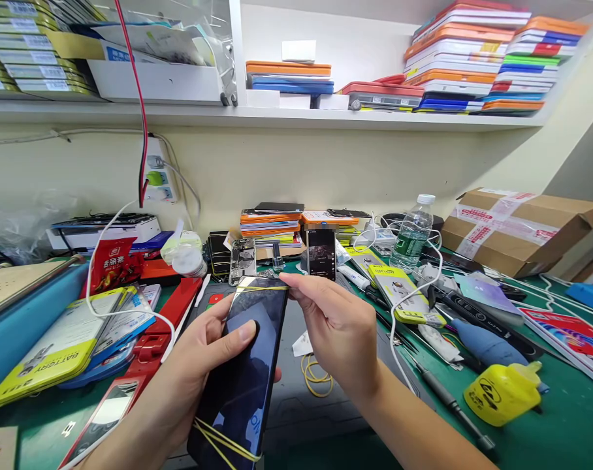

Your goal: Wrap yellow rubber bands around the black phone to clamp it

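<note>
A dark smartphone (242, 385) lies tilted in my left hand (198, 356), thumb pressed on its glossy screen and fingers wrapped behind it. One yellow rubber band (262, 288) runs across the phone's top end. More yellow band strands (223, 440) cross its lower end. My right hand (340, 326) is closed in a pinch at the phone's top right corner, where the upper band meets the edge; the fingertips partly hide that spot. Loose yellow rubber bands (317, 378) lie on the grey mat (301, 414) beneath my right hand.
An upright phone (320, 254) and an opened phone (243, 260) stand behind. Yellow battery packs (404, 294), a water bottle (414, 235), a screwdriver (453, 405) and a yellow bottle (502, 395) lie right. A red tool (154, 346) and white cable (130, 316) are left.
</note>
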Available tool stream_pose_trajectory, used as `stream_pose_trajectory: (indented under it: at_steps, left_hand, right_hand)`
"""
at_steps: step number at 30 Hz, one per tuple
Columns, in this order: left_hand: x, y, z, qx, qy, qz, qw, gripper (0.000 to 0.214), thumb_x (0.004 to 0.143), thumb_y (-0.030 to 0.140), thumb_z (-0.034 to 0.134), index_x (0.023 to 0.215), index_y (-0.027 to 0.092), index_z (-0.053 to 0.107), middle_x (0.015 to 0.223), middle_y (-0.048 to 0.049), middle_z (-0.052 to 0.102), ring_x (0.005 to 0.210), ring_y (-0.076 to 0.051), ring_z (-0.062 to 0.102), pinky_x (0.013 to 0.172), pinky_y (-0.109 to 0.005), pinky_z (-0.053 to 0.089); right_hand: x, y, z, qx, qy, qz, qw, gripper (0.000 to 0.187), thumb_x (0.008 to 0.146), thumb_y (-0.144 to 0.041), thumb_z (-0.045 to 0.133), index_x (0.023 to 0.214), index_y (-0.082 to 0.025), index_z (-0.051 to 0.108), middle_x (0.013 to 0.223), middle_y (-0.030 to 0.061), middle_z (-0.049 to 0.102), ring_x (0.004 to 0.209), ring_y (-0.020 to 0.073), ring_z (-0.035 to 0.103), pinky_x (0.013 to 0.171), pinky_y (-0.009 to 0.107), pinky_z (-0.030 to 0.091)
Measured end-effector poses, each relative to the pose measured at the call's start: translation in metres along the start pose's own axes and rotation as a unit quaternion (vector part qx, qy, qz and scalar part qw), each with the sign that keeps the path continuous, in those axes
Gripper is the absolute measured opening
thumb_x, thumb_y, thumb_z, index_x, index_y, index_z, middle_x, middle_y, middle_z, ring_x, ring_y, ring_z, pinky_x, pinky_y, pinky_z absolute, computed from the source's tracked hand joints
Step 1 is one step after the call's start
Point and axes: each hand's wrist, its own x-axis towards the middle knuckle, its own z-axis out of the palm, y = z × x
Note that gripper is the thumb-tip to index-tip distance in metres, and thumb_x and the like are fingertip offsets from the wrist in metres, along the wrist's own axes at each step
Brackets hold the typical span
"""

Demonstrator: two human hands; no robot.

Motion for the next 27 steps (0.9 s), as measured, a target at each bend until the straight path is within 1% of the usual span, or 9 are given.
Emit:
stream_pose_trajectory:
  at_steps: [4, 9, 11, 13, 16, 20, 22, 24, 27]
  left_hand:
    - [0.001, 0.0, -0.003, 0.009, -0.017, 0.006, 1.0, 0.063, 0.083, 0.023, 0.076, 0.142, 0.028, 0.054, 0.124, -0.0095, 0.068, 0.072, -0.012, 0.07, 0.069, -0.033, 0.065]
    - [0.0, 0.0, -0.002, 0.016, -0.008, 0.022, 1.0, 0.054, 0.08, 0.023, 0.079, 0.13, 0.022, 0.058, 0.094, -0.0043, 0.071, 0.07, -0.019, 0.072, 0.065, -0.034, 0.065]
    - [-0.001, -0.001, -0.001, 0.027, -0.005, 0.047, 0.999, 0.051, 0.081, 0.022, 0.078, 0.128, 0.022, 0.057, 0.093, -0.004, 0.072, 0.067, -0.02, 0.073, 0.062, -0.031, 0.064]
    - [0.0, -0.003, 0.0, 0.033, 0.007, 0.081, 0.996, 0.054, 0.083, 0.024, 0.077, 0.131, 0.023, 0.055, 0.101, -0.0068, 0.074, 0.073, -0.022, 0.074, 0.065, -0.031, 0.064]
    - [0.007, -0.008, -0.005, 0.026, 0.021, 0.139, 0.99, 0.064, 0.082, 0.033, 0.08, 0.138, 0.025, 0.052, 0.116, -0.0095, 0.073, 0.094, -0.022, 0.074, 0.081, -0.03, 0.063]
    - [0.019, -0.008, -0.016, 0.007, 0.036, 0.199, 0.979, 0.067, 0.083, 0.036, 0.08, 0.142, 0.029, 0.049, 0.13, -0.0072, 0.068, 0.115, -0.02, 0.069, 0.092, -0.025, 0.06]
    - [0.023, -0.007, -0.02, 0.001, 0.055, 0.222, 0.974, 0.063, 0.086, 0.035, 0.076, 0.142, 0.031, 0.049, 0.134, -0.0057, 0.066, 0.121, -0.019, 0.065, 0.094, -0.024, 0.059]
    - [0.025, -0.006, -0.023, 0.001, 0.058, 0.227, 0.972, 0.062, 0.088, 0.035, 0.075, 0.143, 0.033, 0.047, 0.137, -0.0043, 0.064, 0.123, -0.018, 0.064, 0.095, -0.024, 0.058]
    - [0.026, -0.005, -0.024, 0.017, 0.03, 0.213, 0.976, 0.063, 0.089, 0.037, 0.073, 0.145, 0.033, 0.045, 0.139, -0.0037, 0.063, 0.125, -0.018, 0.062, 0.098, -0.024, 0.057]
  right_hand:
    - [0.001, -0.003, -0.001, 0.017, 0.002, 0.013, 1.0, 0.026, 0.094, 0.0, 0.058, 0.114, -0.01, 0.072, 0.107, 0.0038, 0.073, 0.096, 0.0069, 0.07, 0.088, 0.017, 0.059]
    - [-0.001, -0.002, 0.0, 0.055, 0.0, 0.045, 0.997, 0.027, 0.096, -0.003, 0.058, 0.116, -0.015, 0.072, 0.108, 0.0027, 0.074, 0.095, 0.0086, 0.071, 0.085, 0.02, 0.06]
    - [-0.003, -0.001, 0.004, 0.111, -0.005, 0.094, 0.989, 0.027, 0.098, -0.008, 0.058, 0.12, -0.016, 0.071, 0.109, 0.0029, 0.073, 0.094, 0.0092, 0.071, 0.084, 0.021, 0.061]
    - [-0.006, 0.0, 0.009, 0.216, -0.011, 0.177, 0.96, 0.029, 0.1, -0.018, 0.058, 0.128, -0.019, 0.068, 0.111, 0.0044, 0.073, 0.096, 0.0114, 0.071, 0.086, 0.025, 0.062]
    - [-0.011, 0.0, 0.018, 0.403, -0.065, 0.341, 0.847, 0.036, 0.102, -0.038, 0.058, 0.131, -0.018, 0.065, 0.119, 0.009, 0.07, 0.1, 0.0145, 0.071, 0.087, 0.027, 0.06]
    - [-0.02, -0.005, 0.029, 0.567, -0.168, 0.528, 0.61, 0.053, 0.102, -0.058, 0.049, 0.13, -0.016, 0.065, 0.122, 0.0119, 0.068, 0.095, 0.0134, 0.069, 0.082, 0.023, 0.056]
    - [-0.023, -0.009, 0.034, 0.603, -0.226, 0.558, 0.522, 0.061, 0.102, -0.065, 0.043, 0.139, -0.02, 0.06, 0.126, 0.0123, 0.066, 0.098, 0.0179, 0.07, 0.088, 0.032, 0.055]
    - [-0.026, -0.013, 0.037, 0.621, -0.273, 0.558, 0.477, 0.073, 0.099, -0.074, 0.038, 0.141, -0.019, 0.06, 0.128, 0.0145, 0.065, 0.103, 0.0227, 0.07, 0.095, 0.038, 0.053]
    - [-0.025, -0.016, 0.037, 0.625, -0.281, 0.571, 0.451, 0.083, 0.093, -0.082, 0.039, 0.136, -0.017, 0.065, 0.126, 0.0148, 0.065, 0.106, 0.0257, 0.07, 0.098, 0.039, 0.051]
